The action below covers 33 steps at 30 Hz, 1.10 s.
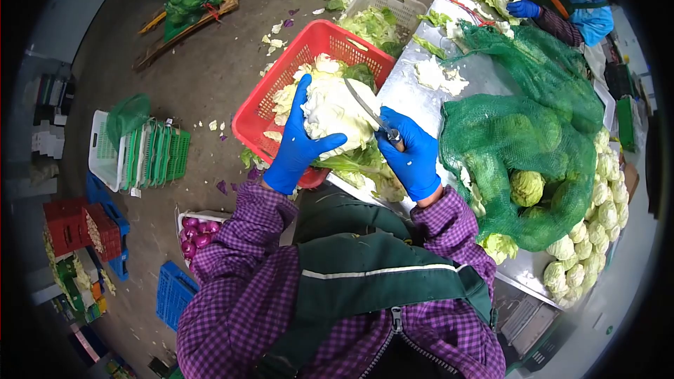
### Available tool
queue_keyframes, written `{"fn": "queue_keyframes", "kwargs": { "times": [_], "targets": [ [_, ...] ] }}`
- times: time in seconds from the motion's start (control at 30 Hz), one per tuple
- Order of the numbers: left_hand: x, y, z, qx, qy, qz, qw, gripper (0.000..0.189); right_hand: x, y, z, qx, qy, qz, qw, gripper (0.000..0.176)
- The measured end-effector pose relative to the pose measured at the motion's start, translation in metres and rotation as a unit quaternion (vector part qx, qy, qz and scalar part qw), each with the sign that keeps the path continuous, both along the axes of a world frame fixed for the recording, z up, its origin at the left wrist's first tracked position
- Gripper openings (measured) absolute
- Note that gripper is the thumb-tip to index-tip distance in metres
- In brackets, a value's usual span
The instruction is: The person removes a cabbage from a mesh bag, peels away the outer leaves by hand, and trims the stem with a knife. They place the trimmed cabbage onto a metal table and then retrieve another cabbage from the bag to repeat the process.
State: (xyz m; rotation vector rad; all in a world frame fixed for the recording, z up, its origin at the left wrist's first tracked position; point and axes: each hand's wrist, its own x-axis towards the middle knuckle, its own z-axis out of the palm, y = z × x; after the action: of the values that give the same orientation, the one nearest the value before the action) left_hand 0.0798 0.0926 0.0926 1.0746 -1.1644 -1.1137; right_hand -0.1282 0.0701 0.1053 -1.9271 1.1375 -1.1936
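Observation:
A pale, whitish cabbage (333, 114) rests against my left hand (298, 149), blue-gloved, with the thumb spread in front and the fingers along its left side. My right hand (413, 158), also in a blue glove, is closed round the handle of a knife (362, 102). The blade points up and to the left, across the right side of the cabbage. Beneath and behind the cabbage is a red crate (247, 118) with loose leaves in it. Part of my left fingers is hidden behind the cabbage.
On the metal table (414, 102) to the right lies a green mesh sack (484, 123) of cabbages, beside a pile of cabbages (595, 238). Another person (562, 7) in blue gloves works at the far end. Red onions (199, 235) stand low on the left.

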Motion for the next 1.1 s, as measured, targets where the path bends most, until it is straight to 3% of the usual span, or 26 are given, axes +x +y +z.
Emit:
{"fn": "queue_keyframes", "kwargs": {
  "times": [0.17, 0.27, 0.33, 0.4, 0.43, 0.47, 0.53, 0.67, 0.73, 0.77, 0.87, 0.9, 0.93, 1.0, 1.03, 1.07, 1.1],
  "targets": [
    [0.005, 0.002, 0.003, 0.014, 0.016, 0.001, 1.000, 0.115, -0.004, -0.014, 0.002, 0.077, -0.058, -0.079, 0.992, 0.013],
    [0.012, 0.007, 0.003, 0.018, -0.007, -0.018, 1.000, 0.113, -0.016, -0.036, -0.007, 0.263, -0.187, -0.110, 0.940, 0.011],
    [0.013, 0.011, 0.002, 0.055, 0.131, -0.054, 0.988, 0.110, -0.021, -0.043, -0.013, 0.271, -0.196, -0.120, 0.935, 0.014],
    [0.014, 0.011, 0.004, 0.070, 0.169, -0.050, 0.982, 0.109, -0.024, -0.041, -0.008, 0.330, -0.142, -0.062, 0.931, 0.025],
    [0.012, 0.013, 0.006, 0.089, 0.209, -0.045, 0.973, 0.108, -0.018, -0.029, 0.007, 0.329, -0.127, -0.014, 0.936, 0.045],
    [0.011, 0.013, 0.009, 0.091, 0.210, -0.042, 0.972, 0.108, -0.010, -0.021, 0.008, 0.220, -0.114, 0.031, 0.968, 0.059],
    [0.008, 0.010, 0.014, 0.117, 0.174, -0.023, 0.978, 0.107, 0.016, -0.007, 0.017, 0.120, -0.146, 0.056, 0.980, 0.065],
    [0.009, 0.007, -0.002, 0.081, 0.087, -0.025, 0.993, 0.108, 0.019, -0.014, 0.005, 0.130, -0.069, 0.057, 0.987, 0.058],
    [0.011, 0.008, -0.004, 0.055, 0.042, -0.023, 0.997, 0.112, 0.011, -0.019, 0.006, 0.193, -0.037, 0.061, 0.979, 0.047],
    [0.012, 0.008, -0.004, 0.056, 0.042, -0.022, 0.997, 0.112, 0.012, -0.018, 0.006, 0.146, -0.027, 0.031, 0.988, 0.033],
    [0.014, 0.009, -0.002, 0.041, 0.008, -0.023, 0.999, 0.117, 0.005, -0.023, -0.007, 0.097, 0.005, -0.009, 0.995, 0.026],
    [0.015, 0.010, -0.001, 0.032, -0.004, -0.025, 0.999, 0.118, 0.003, -0.024, -0.008, 0.100, -0.026, -0.027, 0.994, 0.019],
    [0.017, 0.011, -0.001, 0.024, -0.016, -0.026, 0.999, 0.120, -0.001, -0.028, -0.004, 0.190, -0.087, -0.023, 0.978, 0.016],
    [0.021, 0.012, -0.004, -0.003, -0.022, -0.027, 0.999, 0.117, -0.005, -0.033, 0.000, 0.232, -0.167, -0.025, 0.958, 0.017],
    [0.022, 0.011, -0.005, -0.030, -0.029, -0.028, 0.999, 0.115, -0.009, -0.031, 0.013, 0.323, -0.105, -0.027, 0.940, 0.032],
    [0.021, 0.010, -0.005, -0.030, -0.029, -0.028, 0.999, 0.115, -0.005, -0.026, 0.016, 0.323, -0.106, -0.027, 0.940, 0.032],
    [0.019, 0.009, -0.003, -0.046, -0.074, -0.020, 0.996, 0.118, 0.003, -0.019, 0.018, 0.238, -0.057, 0.001, 0.969, 0.043]
  ]
}}
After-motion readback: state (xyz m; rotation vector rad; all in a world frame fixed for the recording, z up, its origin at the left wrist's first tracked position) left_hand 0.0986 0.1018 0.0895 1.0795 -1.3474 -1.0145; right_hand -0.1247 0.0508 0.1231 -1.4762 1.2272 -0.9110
